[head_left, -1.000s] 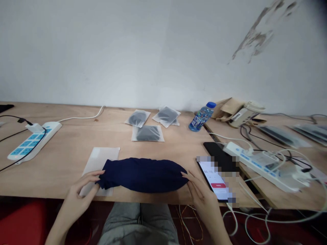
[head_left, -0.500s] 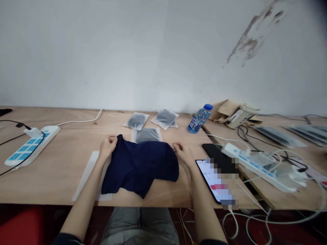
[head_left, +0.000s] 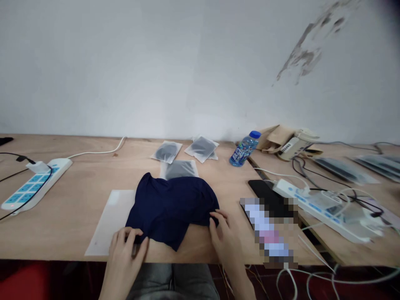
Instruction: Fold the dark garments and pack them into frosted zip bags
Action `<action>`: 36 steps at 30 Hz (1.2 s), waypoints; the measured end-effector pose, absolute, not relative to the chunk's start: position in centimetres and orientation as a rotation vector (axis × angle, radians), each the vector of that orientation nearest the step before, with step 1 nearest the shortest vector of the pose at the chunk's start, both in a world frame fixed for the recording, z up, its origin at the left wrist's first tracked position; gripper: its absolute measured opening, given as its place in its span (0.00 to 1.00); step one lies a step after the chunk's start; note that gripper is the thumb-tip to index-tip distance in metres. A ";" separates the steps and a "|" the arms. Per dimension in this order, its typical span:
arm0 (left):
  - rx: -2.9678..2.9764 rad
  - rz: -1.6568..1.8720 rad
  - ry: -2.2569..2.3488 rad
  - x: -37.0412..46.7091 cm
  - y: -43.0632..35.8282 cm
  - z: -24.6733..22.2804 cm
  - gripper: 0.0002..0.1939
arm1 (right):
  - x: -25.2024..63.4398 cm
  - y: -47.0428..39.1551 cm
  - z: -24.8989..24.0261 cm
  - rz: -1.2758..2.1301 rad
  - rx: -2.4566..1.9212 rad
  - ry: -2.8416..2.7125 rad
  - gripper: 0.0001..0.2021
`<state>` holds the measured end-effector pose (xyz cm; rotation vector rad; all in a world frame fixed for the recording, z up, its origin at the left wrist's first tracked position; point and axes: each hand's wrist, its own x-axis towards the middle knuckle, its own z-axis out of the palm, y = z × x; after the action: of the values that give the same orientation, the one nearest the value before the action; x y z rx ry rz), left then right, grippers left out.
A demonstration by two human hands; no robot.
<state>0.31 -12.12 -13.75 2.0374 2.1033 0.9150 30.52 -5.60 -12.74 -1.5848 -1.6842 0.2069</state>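
Observation:
A dark navy cloth [head_left: 168,208] lies spread and slightly wrinkled on the wooden table in front of me. My left hand [head_left: 128,250] is at its lower left corner, thumb and fingers closed on the edge. At the cloth's lower right edge is my right hand [head_left: 225,235], its thumb and fingertips gripping the fabric. Under the cloth's left side, a translucent white bag [head_left: 104,225] lies flat and partly covered. Just beyond the cloth is a flat packet [head_left: 179,168] with dark contents, its near part hidden.
Two more packet spots, one left [head_left: 168,151] and one right [head_left: 202,148], lie farther back. A blue-capped bottle [head_left: 244,148] stands right of them. Phones, cables and a white power strip [head_left: 318,208] lie at right; another power strip [head_left: 37,185] is at left.
Both hands have moved from the cloth's upper corners down to its lower edges, toward me. The cloth's upper edge now lies without a hand on it, and more of the white bag shows.

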 end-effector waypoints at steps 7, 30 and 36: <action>2.133 0.896 2.050 0.8 -12.2 -13.9 0.19 | 25.3 -9.8 -12.8 0.584 -1.279 -2.080 0.16; 2.151 0.989 1.759 0.6 -10.9 -11.8 0.11 | 28.3 -9.1 -9.1 0.683 -1.409 -2.035 0.14; 2.318 0.839 1.485 3.2 -0.2 -10.6 0.19 | 29.6 0.3 -10.2 0.388 -1.283 -1.955 0.16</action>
<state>3.19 -0.19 -10.60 2.3179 1.4845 0.8388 29.64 0.32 -10.20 -1.2833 -1.9554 0.3875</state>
